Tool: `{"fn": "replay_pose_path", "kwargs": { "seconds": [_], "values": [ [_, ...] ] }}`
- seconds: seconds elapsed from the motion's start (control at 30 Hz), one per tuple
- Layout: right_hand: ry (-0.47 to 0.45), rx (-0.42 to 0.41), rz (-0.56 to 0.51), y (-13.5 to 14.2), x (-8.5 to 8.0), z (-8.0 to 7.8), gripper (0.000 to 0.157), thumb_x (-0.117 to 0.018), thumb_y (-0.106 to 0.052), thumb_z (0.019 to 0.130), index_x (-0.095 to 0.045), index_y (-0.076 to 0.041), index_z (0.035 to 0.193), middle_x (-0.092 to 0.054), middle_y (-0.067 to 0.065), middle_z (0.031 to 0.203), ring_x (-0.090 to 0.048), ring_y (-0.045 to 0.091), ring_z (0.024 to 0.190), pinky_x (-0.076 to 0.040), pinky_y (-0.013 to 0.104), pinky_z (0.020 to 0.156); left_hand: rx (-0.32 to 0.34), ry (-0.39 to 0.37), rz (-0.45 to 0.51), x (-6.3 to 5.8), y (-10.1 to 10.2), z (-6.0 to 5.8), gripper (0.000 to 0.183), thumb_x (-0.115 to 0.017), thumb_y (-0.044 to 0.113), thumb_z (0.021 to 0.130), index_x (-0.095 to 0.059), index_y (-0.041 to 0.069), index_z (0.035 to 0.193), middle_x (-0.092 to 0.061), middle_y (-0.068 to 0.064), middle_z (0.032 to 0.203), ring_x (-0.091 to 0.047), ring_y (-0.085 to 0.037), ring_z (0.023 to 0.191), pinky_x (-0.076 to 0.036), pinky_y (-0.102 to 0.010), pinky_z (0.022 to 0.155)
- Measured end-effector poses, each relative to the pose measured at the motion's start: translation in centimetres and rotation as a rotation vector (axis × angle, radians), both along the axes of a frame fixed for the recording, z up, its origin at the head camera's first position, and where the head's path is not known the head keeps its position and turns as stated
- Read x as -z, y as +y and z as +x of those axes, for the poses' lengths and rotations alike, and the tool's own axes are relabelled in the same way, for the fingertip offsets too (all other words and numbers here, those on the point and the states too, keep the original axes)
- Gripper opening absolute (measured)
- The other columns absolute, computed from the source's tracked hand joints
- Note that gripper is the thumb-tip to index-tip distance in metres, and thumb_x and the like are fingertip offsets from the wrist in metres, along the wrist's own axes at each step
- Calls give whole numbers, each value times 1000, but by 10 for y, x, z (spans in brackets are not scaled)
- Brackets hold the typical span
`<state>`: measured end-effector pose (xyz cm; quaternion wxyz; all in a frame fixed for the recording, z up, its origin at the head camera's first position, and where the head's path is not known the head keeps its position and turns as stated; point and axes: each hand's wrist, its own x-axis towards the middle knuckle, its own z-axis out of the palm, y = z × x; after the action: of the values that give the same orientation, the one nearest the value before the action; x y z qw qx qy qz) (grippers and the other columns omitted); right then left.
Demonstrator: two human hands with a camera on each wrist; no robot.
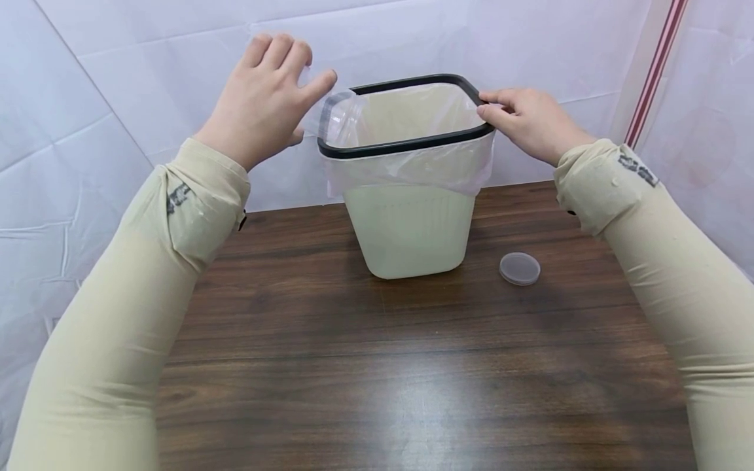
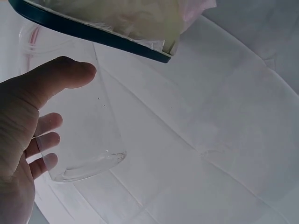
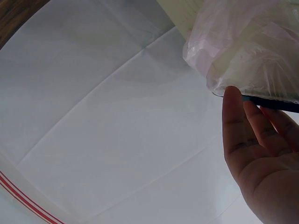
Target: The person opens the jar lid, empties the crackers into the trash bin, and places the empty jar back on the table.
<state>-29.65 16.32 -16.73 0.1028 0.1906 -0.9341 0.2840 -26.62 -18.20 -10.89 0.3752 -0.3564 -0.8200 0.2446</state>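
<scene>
A pale green trash bin (image 1: 412,232) with a black rim (image 1: 406,144) stands upright, lined with a translucent pinkish bag (image 1: 406,171) folded over its outside. My left hand (image 1: 265,98) holds a clear jar (image 2: 86,121) at the bin's left side. The jar lies tilted, its mouth end (image 1: 349,119) over the rim and its base away from the bin; it looks see-through, with no contents visible. At the bin's right back corner, my right hand (image 1: 533,121) pinches the rim between thumb and fingers, with the bag edge beside the fingertips.
A round translucent lid (image 1: 520,269) lies flat on the dark wooden table (image 1: 377,366), right of the bin. White sheeting (image 1: 565,52) hangs close behind and at both sides, with a red stripe (image 1: 654,75) at the right corner.
</scene>
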Motion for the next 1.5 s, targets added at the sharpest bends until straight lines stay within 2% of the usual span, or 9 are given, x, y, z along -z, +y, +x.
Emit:
{"fn": "replay_pose_path", "kwargs": {
  "seconds": [0.27,0.57,0.93,1.5],
  "values": [
    [-5,4,-3,1,0,0,57,-34,-39,100,-40,-7,146,-40,18,150,-41,38,135,-33,54,108,17,-13,81,5,-4,-1,65,-80,9,65,-47,3,121,-51,-26,114,-45,-42,108,-35,-50,97],
    [-5,7,1,4,0,1,56,-33,-39,100,-39,-8,146,-39,18,151,-41,39,134,-33,55,108,-47,-35,133,9,-6,1,70,-83,17,66,-47,1,124,-52,-27,115,-45,-43,110,-36,-50,99],
    [1,13,10,6,0,1,56,-33,-39,100,-39,-9,146,-40,19,149,-43,39,132,-35,55,105,-81,-17,148,12,-6,0,71,-84,22,67,-47,0,123,-53,-26,114,-47,-42,109,-38,-50,97],
    [19,20,15,8,2,-1,55,-33,-39,100,-41,-9,145,-44,22,146,-47,37,122,-36,53,98,-126,-56,197,18,-7,-1,74,-83,27,70,-45,-2,127,-52,-27,115,-46,-45,112,-36,-52,97]
  ]
}}
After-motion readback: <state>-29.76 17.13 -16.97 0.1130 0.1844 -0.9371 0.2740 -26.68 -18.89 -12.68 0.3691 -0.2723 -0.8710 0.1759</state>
